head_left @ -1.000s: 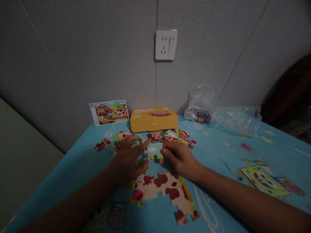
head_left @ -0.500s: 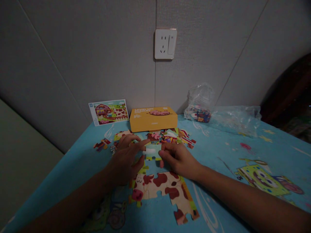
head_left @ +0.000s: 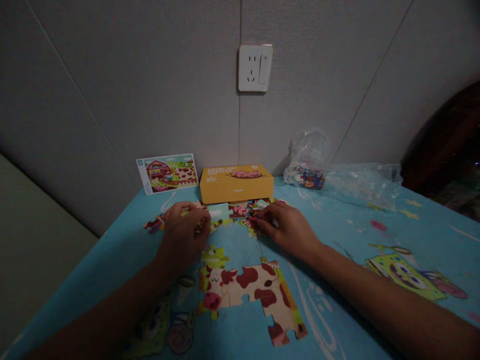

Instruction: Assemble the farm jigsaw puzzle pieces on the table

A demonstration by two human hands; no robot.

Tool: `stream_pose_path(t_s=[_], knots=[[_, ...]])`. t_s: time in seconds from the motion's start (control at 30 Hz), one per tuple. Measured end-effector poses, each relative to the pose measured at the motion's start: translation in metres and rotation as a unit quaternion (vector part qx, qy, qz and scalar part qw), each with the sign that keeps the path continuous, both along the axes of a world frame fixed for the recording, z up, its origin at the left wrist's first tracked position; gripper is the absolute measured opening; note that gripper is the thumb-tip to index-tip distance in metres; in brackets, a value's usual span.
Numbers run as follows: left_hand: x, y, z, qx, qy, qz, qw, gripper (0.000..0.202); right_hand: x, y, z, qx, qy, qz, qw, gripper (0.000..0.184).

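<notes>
A joined cow section of a jigsaw puzzle [head_left: 236,287] lies on the tablecloth in front of me, white with brown patches and a pink muzzle. My left hand [head_left: 186,231] is curled above it to the left, its fingertips at a pale blue and green puzzle piece [head_left: 221,213]. To the right, my right hand [head_left: 287,227] has its fingers pinched together among the loose puzzle pieces [head_left: 239,210] before the box. A dark red bit shows at those fingertips; its outline is partly hidden.
A yellow puzzle box [head_left: 237,186] stands against the wall. Left of it leans a farm picture card [head_left: 170,173]. A clear plastic bag [head_left: 309,160] with pieces sits at the right back. More pieces [head_left: 154,224] lie left of my left hand.
The pale blue piece, earlier between both hands, has moved back and left with my left hand. My right hand has let go of it and moved right to the loose pieces.
</notes>
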State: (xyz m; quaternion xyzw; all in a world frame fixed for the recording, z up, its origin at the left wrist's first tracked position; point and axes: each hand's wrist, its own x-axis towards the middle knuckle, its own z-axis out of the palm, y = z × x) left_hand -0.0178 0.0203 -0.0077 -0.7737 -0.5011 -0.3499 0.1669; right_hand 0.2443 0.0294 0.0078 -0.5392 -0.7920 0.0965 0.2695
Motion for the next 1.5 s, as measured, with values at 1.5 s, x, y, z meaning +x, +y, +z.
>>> stream_pose_path(t_s=[1.5], knots=[[0.014,-0.015,0.008,0.003,-0.027,-0.209,0.977,0.012,-0.015,-0.017,-0.004,-0.055,0.172,0.191,0.965,0.035]])
